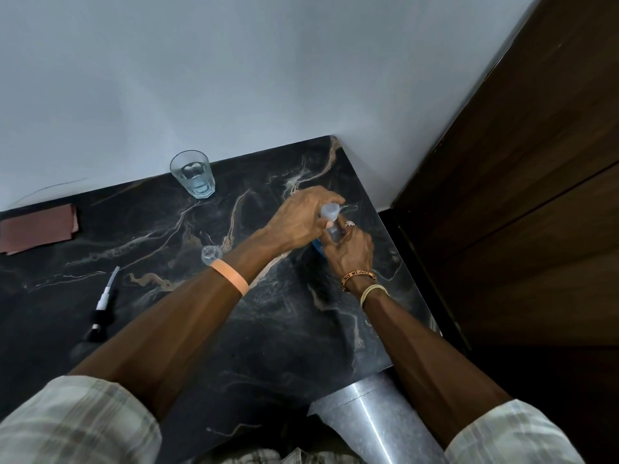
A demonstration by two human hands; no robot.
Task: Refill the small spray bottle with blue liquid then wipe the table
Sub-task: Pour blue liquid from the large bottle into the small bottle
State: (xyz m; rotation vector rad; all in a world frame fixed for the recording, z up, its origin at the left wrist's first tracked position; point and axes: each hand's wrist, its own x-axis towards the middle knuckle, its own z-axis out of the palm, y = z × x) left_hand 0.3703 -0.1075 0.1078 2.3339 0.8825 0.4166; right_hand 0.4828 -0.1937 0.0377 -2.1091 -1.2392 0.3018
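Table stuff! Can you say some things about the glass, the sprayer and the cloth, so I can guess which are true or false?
1. The glass stands upright by the wall. True.
2. The spray pump is screwed onto the small bottle. False: it lies on the table, left of both arms.
3. The left hand is wiping with the red-brown cloth. False: the cloth lies untouched at the table's left edge, and that hand pinches a see-through funnel-like piece.
4. The right hand grips the small bottle. True.
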